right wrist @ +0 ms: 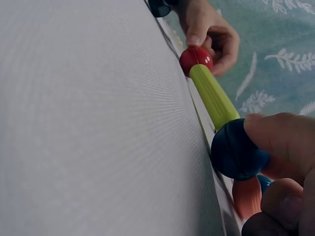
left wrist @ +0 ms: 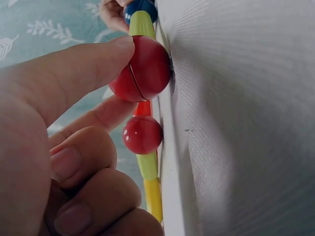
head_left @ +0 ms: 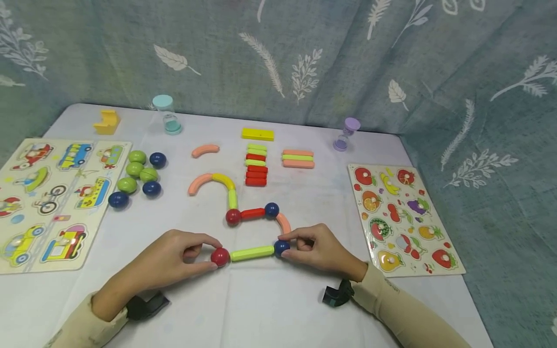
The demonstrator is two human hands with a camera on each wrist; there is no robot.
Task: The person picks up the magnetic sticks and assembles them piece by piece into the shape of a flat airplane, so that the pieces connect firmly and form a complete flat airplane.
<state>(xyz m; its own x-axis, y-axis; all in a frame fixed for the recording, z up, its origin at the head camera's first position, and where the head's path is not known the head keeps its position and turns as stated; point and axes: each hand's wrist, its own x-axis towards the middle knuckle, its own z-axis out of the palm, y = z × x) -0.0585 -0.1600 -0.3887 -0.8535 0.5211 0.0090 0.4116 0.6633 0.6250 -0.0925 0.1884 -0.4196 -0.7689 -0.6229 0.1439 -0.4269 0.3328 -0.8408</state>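
Observation:
My left hand (head_left: 184,256) pinches a red ball (head_left: 220,257) between thumb and forefinger at the near end of a chain of pieces. A straight lime-green rod (head_left: 252,253) runs from that ball to a dark blue ball (head_left: 282,248), which my right hand (head_left: 319,249) holds by thumb and forefinger. From the blue ball a curved salmon piece (head_left: 284,223) leads up to a second blue ball (head_left: 271,210). A red rod (head_left: 253,213) joins it to another red ball (head_left: 233,217). Beyond that come a short green rod (head_left: 232,199), a yellow curve (head_left: 224,181) and a salmon curve (head_left: 199,183).
Several green and blue balls (head_left: 135,170) lie at left beside a vehicle puzzle board (head_left: 48,169). Short rods (head_left: 256,175) are lined up behind the chain. A fruit puzzle board (head_left: 370,172) lies at right. Two sand timers, teal (head_left: 167,115) and purple (head_left: 346,134), stand at the back.

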